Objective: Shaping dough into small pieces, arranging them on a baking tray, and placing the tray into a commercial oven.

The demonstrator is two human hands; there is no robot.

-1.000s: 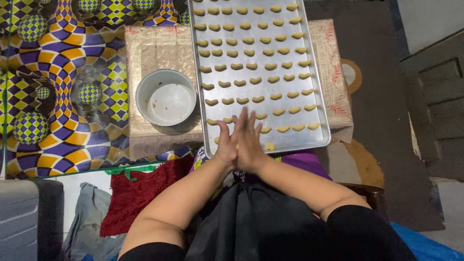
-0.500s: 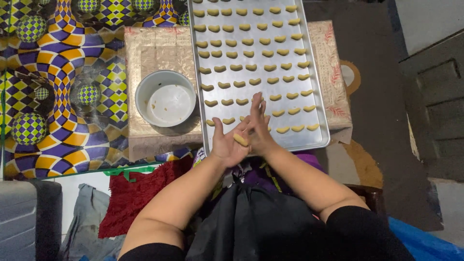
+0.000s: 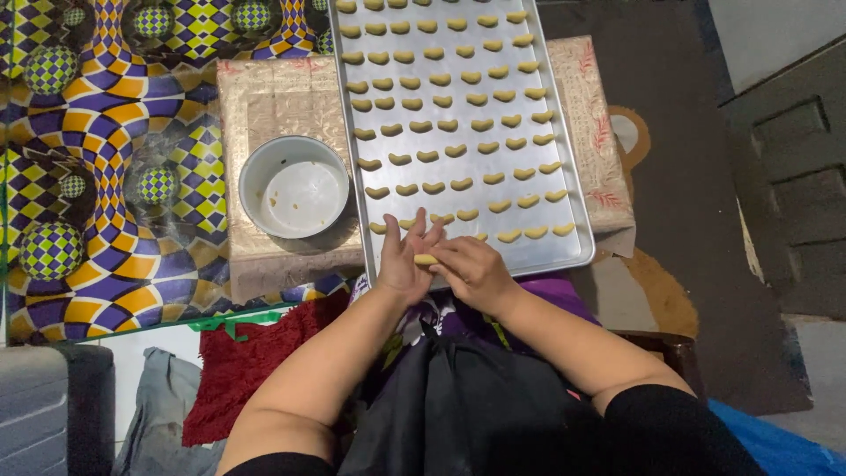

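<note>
A long metal baking tray (image 3: 573, 211) lies in front of me, filled with several rows of small yellow crescent dough pieces (image 3: 458, 150). At its near edge my left hand (image 3: 405, 260) is flat and palm up, with a small yellow roll of dough (image 3: 426, 259) lying on it. My right hand (image 3: 471, 269) presses on that roll with its fingers from the right, so the dough sits between both hands.
A white enamel bowl (image 3: 293, 187), nearly empty, stands left of the tray on a pale patterned cloth (image 3: 264, 97). A purple, yellow and green checkered mat (image 3: 97, 176) covers the left. A red rug (image 3: 256, 370) lies at the lower left.
My hands were pressed palm to palm over the tray's near edge. They have parted: the left palm turned up with the dough on it, and the right hand dropped beside it.
</note>
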